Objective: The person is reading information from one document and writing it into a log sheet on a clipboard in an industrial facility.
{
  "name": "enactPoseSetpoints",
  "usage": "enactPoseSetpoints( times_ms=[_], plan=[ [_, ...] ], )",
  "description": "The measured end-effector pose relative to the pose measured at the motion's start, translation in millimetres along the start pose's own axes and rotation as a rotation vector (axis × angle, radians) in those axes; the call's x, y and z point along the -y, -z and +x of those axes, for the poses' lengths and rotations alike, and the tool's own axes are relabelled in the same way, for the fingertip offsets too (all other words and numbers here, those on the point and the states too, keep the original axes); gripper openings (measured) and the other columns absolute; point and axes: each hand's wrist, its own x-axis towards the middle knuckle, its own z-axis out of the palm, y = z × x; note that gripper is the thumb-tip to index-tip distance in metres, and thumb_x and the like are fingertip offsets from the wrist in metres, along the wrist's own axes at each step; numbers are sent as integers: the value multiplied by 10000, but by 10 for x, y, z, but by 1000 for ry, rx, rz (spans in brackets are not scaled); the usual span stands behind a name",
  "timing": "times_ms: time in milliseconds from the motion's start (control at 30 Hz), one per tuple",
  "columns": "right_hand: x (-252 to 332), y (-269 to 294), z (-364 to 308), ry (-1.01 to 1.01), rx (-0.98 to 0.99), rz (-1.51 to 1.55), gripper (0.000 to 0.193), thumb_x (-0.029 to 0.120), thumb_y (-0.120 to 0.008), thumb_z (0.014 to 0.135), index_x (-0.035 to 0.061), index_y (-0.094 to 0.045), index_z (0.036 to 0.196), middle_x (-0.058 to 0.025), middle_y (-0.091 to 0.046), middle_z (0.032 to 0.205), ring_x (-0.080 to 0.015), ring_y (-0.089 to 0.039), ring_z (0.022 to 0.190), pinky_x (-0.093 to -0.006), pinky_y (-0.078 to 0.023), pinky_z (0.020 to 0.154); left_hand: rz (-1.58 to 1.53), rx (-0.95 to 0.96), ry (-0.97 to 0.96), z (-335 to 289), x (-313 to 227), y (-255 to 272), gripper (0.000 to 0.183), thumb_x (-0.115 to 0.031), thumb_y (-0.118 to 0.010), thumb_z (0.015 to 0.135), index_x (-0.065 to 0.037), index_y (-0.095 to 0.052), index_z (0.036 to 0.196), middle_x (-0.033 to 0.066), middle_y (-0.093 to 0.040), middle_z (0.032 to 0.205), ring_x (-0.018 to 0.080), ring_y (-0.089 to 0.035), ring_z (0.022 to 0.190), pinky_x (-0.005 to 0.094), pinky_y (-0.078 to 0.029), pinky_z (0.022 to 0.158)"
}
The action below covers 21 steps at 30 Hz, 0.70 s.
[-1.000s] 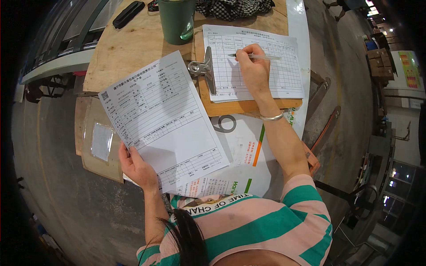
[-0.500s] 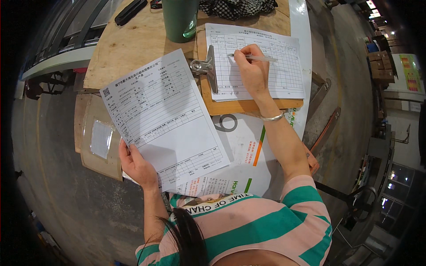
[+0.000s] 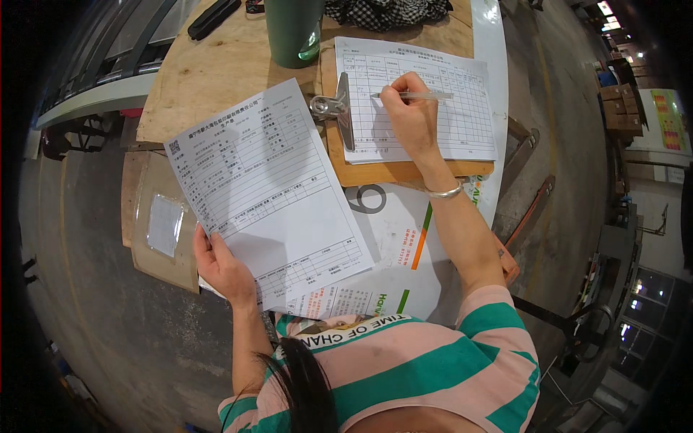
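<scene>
My left hand [image 3: 225, 268] pinches the lower left edge of a printed form [image 3: 289, 209], its thumb on top and the other fingers partly hidden behind. The sheet lies slanted across the table's near side. My right hand [image 3: 413, 115] grips a clear pen [image 3: 433, 95] with its tip on a gridded sheet [image 3: 462, 130], where several rows at the top carry handwriting. Under that stack of sheets is a brown clipboard [image 3: 404, 173], and its metal clip [image 3: 345, 110] clamps the left side. A silver bangle [image 3: 445, 192] sits on my right wrist.
A green cup [image 3: 292, 32] stands beyond the papers, next to a black-and-white checked cloth [image 3: 386, 13]. At the far left of the wooden table [image 3: 195, 79] lies a black case [image 3: 214, 19]. White printed sheeting [image 3: 440, 231] covers the near side. An orange pallet jack [image 3: 530, 209] stands to the right.
The pen tip has shifted very slightly down on the gridded sheet, with a small movement of my right hand. My left hand and the printed form stay nearly where they were.
</scene>
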Motion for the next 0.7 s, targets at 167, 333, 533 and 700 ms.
enactPoseSetpoints(
  times_ms=[167, 333, 533, 700],
  plan=[
    [-1, 58, -15, -13, 6, 13, 118, 29, -541, 717, -3, -473, 626, -28, -493, 532, -74, -433, 495, -233, -335, 419, 48, 4, -14, -9, -34, 4, 292, -35, -352, 879, 94, -425, 1131, 142, -548, 990, 149, -526, 870, 238, -411, 767],
    [70, 296, -67, -82, -333, 175, 117, 77, -538, 797, -1, -516, 713, -48, -546, 707, -81, -461, 565, -229, -380, 487, 25, 6, -53, -4, -16, 6, 289, -37, -348, 879, 91, -433, 1124, 139, -554, 976, 146, -530, 856, 236, -414, 759],
    [26, 899, -403, -94, -535, 76, 313, 227, -407, 900, -31, -584, 908, -108, -585, 924, -126, -526, 768, -250, -432, 684, -50, 12, -38, -19, -1, -2, 289, -36, -352, 871, 88, -438, 1118, 141, -554, 981, 149, -532, 859, 238, -417, 759],
    [163, 1141, -875, -280, -424, 116, 380, 249, -362, 912, -66, -574, 913, -110, -604, 867, -140, -563, 710, -257, -439, 667, -116, 14, -108, 0, 53, 22, 289, -29, -359, 860, 90, -441, 1110, 146, -556, 985, 155, -534, 862, 240, -421, 757]
  ],
)
